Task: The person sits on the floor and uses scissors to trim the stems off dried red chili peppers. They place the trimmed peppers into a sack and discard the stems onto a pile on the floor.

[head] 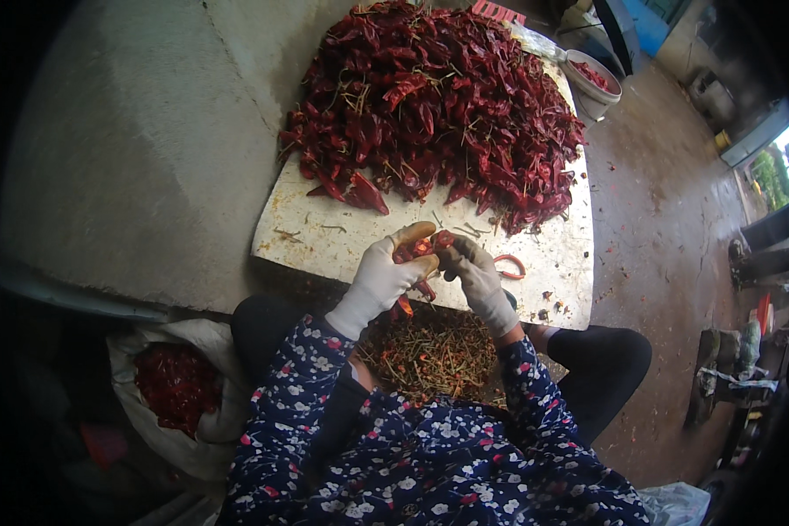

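My left hand (391, 273), in a white glove with tan fingertips, is closed around several red dried chili peppers (423, 248) above the front edge of a pale board (342, 246). My right hand (477, 269), in a like but dirtier glove, has its fingers at the stem end of one of these peppers, close to the left fingertips. A large heap of dried red chili peppers (434, 112) covers the far part of the board. Red-handled scissors or snips (511, 267) lie right of my right hand, partly hidden. Loose stems lie on the board.
Cut stems and bits (440, 355) are piled below the board between my legs. An open white sack (220, 355) of red peppers stands at the lower left. A white bucket (582, 89) holding peppers is at the back right. A concrete wall (138, 151) runs along the left.
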{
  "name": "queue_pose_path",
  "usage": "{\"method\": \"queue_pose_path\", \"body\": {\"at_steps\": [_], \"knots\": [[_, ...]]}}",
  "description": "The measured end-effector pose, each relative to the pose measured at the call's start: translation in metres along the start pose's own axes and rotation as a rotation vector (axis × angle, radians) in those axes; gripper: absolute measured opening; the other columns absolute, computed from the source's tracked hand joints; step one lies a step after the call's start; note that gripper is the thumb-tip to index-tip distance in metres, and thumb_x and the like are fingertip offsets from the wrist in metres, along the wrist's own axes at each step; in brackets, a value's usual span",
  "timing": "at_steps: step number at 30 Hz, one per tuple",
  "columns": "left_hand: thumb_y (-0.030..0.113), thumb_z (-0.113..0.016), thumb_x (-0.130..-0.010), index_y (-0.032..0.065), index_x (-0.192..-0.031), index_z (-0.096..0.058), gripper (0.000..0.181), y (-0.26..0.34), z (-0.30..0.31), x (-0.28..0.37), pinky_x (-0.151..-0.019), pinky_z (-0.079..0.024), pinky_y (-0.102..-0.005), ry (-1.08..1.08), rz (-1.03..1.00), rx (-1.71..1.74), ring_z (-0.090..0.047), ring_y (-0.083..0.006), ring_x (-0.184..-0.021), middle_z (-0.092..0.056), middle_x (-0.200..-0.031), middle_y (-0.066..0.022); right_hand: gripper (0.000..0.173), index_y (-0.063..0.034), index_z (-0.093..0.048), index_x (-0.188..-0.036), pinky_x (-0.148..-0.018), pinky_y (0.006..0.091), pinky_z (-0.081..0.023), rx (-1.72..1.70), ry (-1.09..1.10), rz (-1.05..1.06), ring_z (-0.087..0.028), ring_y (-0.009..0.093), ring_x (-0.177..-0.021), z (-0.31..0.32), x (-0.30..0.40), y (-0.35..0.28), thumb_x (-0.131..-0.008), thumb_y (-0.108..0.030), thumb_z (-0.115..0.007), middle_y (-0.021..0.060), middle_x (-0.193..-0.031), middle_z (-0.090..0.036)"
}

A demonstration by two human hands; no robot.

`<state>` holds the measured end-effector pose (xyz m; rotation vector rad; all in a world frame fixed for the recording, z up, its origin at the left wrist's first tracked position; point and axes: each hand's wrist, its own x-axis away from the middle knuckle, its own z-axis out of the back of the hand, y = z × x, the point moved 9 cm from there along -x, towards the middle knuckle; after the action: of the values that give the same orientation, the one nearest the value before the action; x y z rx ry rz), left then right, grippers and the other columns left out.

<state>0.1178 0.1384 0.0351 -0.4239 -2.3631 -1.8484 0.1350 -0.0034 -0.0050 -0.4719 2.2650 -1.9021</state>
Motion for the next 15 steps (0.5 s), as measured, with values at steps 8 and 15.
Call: {"method": "queue_pose_path", "body": {"at_steps": [8,15], "knots": [[-0.003,-0.063,-0.094,-0.0069,-0.116,-0.059,0.023,-0.014,0.01,-0.011,-0.082,-0.059,-0.0267,-0.013,-0.007,0.274,-0.07,-0.0178,-0.094,-0.07,-0.103,-0.012,0.039,-0.0044,-0.057,-0.133,-0.067,0.0254,-0.05,0.806,0.21,0.171,-0.059,0.013,-0.074,0.026,0.016,-0.022,-0.099,-0.024,-0.061,0.0107,-0.098,-0.066],[-0.003,-0.06,-0.094,-0.004,-0.118,-0.06,0.024,0.019,0.042,-0.005,-0.08,-0.053,-0.0226,0.113,-0.283,0.206,-0.063,-0.0091,-0.083,-0.067,-0.1,-0.0046,0.067,-0.0156,-0.044,-0.146,-0.077,0.0452,-0.054,1.713,0.086,-0.03,-0.063,0.036,-0.103,0.078,0.037,0.018,-0.086,-0.032,-0.07,0.021,-0.12,-0.061]]}}
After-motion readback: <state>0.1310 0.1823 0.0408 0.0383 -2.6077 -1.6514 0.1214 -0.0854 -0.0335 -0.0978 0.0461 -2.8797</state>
